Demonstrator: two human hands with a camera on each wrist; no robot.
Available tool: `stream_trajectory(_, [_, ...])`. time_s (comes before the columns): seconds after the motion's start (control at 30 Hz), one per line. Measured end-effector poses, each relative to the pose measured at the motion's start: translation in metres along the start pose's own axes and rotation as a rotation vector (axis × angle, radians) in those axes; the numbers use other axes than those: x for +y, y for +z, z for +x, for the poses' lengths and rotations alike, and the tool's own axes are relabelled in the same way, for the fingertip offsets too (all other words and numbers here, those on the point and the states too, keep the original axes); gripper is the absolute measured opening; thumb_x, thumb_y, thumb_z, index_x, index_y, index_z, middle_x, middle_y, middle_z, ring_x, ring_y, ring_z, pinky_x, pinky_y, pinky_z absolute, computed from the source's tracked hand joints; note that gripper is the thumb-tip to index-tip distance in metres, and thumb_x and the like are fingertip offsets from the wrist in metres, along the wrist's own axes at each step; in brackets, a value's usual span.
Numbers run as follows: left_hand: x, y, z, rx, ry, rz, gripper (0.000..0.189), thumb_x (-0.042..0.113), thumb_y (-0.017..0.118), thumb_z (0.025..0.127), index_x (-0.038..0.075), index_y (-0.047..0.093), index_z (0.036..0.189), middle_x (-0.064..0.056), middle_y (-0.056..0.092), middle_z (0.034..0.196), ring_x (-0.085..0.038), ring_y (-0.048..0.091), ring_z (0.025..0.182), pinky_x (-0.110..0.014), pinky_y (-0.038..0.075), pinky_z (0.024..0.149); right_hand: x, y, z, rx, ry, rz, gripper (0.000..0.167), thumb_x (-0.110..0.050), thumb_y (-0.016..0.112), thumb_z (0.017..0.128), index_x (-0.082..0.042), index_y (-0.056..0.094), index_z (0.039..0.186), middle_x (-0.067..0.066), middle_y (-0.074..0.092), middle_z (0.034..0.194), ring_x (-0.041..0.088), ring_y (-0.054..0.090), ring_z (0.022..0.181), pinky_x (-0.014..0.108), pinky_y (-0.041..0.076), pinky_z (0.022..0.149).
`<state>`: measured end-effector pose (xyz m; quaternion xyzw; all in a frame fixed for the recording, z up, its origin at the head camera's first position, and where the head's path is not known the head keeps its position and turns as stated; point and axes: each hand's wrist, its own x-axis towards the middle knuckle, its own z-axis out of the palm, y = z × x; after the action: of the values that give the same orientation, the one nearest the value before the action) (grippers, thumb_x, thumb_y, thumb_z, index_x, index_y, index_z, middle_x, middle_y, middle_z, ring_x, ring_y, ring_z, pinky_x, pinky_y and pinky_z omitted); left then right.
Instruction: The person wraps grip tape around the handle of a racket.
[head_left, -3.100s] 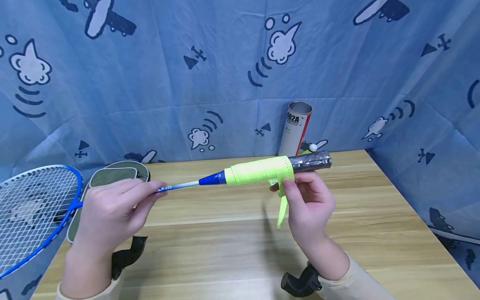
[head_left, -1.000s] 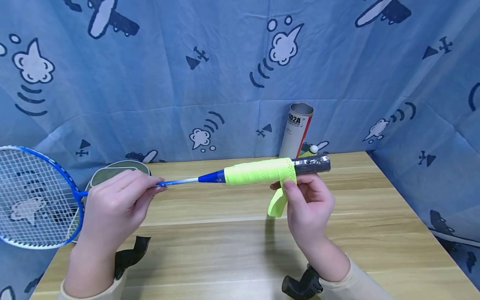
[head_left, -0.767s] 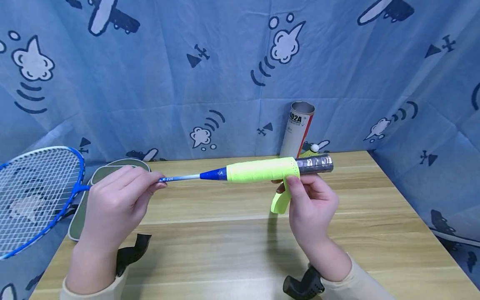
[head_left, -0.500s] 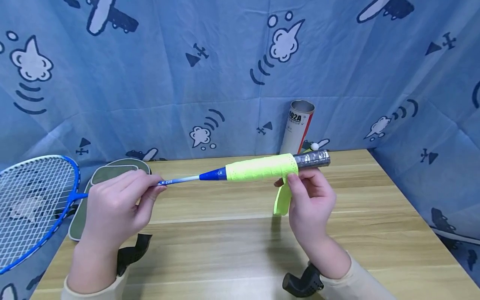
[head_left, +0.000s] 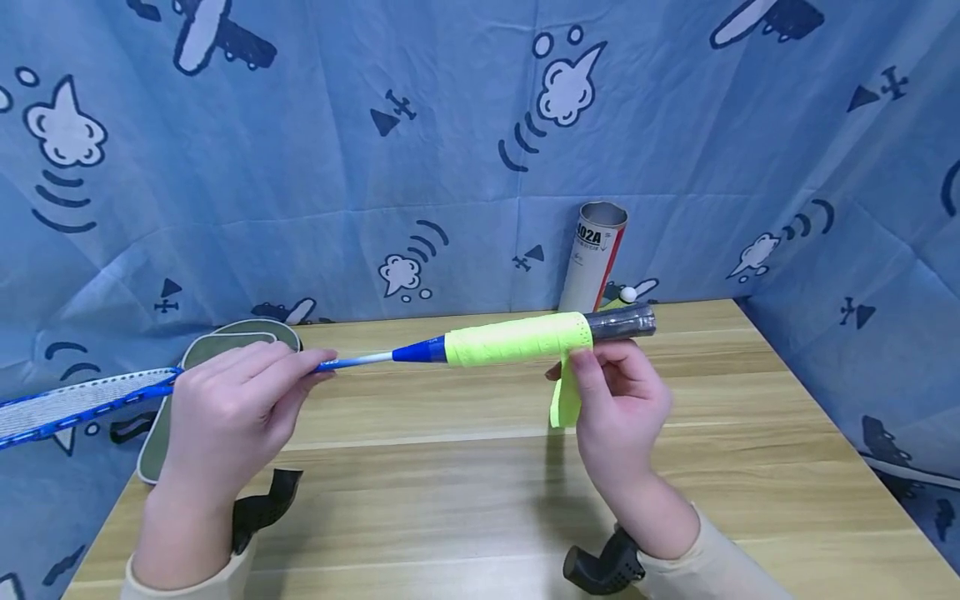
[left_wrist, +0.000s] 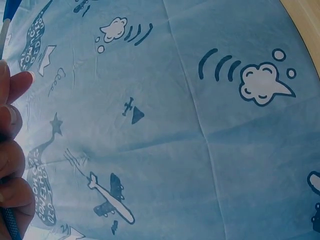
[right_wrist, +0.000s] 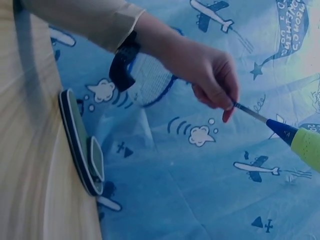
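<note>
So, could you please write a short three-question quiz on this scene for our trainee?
1. Which hand pinches the racket shaft?
2. True or false: the yellow tape leaves the handle's dark end uncovered.
3. Multiple choice: what colour is the stripe on the tube? (a) green (b) red (c) purple

Key:
1. The left hand.
2. True.
3. b.

I see the badminton racket [head_left: 420, 351] held nearly level above the counter [head_left: 450, 508], its blue-and-white frame almost edge-on, a blue cone joining slim shaft to handle. I see neon-yellow perforated overgrip tape [head_left: 517, 338] wound over most of the handle, its loose tail hanging below; the glossy black butt end shows beyond.
</note>
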<state>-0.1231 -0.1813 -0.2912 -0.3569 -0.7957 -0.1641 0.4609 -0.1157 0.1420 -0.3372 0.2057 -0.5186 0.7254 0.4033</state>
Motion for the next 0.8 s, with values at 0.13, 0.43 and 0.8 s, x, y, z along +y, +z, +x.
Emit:
stream_trajectory(0.13, [-0.0003, -0.0009, 0.0004, 0.023, 0.009, -0.026, 0.038, 0.035, 0.059, 0.106, 0.008, 0.082, 0.094, 0.000, 0.065, 0.067, -0.011, 0.046, 0.052, -0.023, 0.034, 0.047, 0.0028, 0.0017, 0.0008, -0.043, -0.015, 0.057, 0.020, 0.005, 0.070, 0.092, 0.021, 0.058, 0.092, 0.009, 0.071, 0.092, 0.018, 0.069, 0.070, 0.029, 0.061, 0.066])
stream_trajectory(0.43, [-0.0001, -0.0010, 0.0016, 0.030, 0.037, -0.082, 0.038, 0.036, 0.060, 0.105, 0.009, 0.081, 0.089, 0.008, 0.055, 0.061, -0.003, 0.038, 0.048, -0.017, 0.029, 0.043, 0.0029, 0.0030, -0.0003, -0.042, -0.085, 0.152, 0.016, 0.008, 0.068, 0.092, 0.021, 0.058, 0.087, 0.015, 0.071, 0.093, 0.021, 0.070, 0.066, 0.029, 0.060, 0.061])
stream_trajectory(0.8, [-0.0043, -0.0015, -0.0014, -0.023, -0.014, -0.127, 0.041, 0.043, 0.061, 0.104, 0.009, 0.077, 0.089, 0.007, 0.061, 0.067, -0.002, 0.039, 0.052, -0.015, 0.033, 0.047, 0.0006, 0.0014, 0.0021, -0.070, -0.083, 0.212, 0.013, 0.012, 0.069, 0.089, 0.021, 0.060, 0.085, 0.018, 0.074, 0.096, 0.021, 0.072, 0.067, 0.027, 0.058, 0.060])
